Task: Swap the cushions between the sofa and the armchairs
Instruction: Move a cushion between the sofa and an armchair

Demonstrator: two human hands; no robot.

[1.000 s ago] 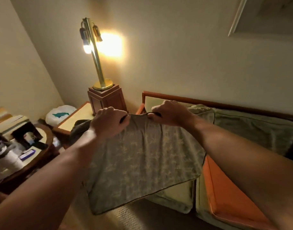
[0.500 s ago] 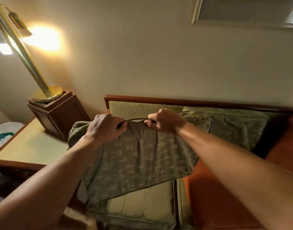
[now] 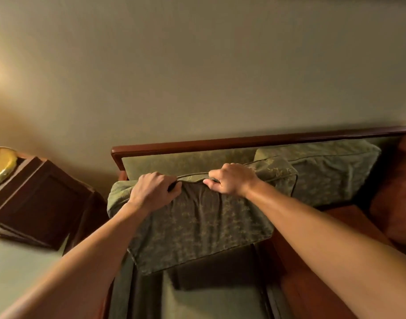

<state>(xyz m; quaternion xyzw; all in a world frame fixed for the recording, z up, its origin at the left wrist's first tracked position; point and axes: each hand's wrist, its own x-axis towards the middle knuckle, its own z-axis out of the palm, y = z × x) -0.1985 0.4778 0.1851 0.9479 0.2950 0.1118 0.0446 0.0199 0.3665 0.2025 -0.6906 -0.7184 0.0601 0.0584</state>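
I hold a green patterned cushion (image 3: 197, 226) by its top edge over the left end of the sofa (image 3: 255, 142). My left hand (image 3: 152, 192) and my right hand (image 3: 232, 180) are both closed on that edge, close together. The cushion hangs tilted above the green seat cushion (image 3: 209, 300), its top near the sofa's green backrest panel (image 3: 186, 161). A second green back cushion (image 3: 330, 171) leans against the backrest to the right. An orange seat cushion (image 3: 312, 284) lies at the right, partly hidden by my right forearm.
A dark wooden lamp base (image 3: 36, 203) with a brass foot (image 3: 0, 165) stands on a side table (image 3: 18, 268) left of the sofa. A plain wall rises behind the sofa's wooden top rail. An orange cushion (image 3: 399, 192) fills the far right corner.
My view has swung right and closer to the sofa; the lamp has slid out at the left. The cushion has moved towards the sofa's backrest, still held in both hands.
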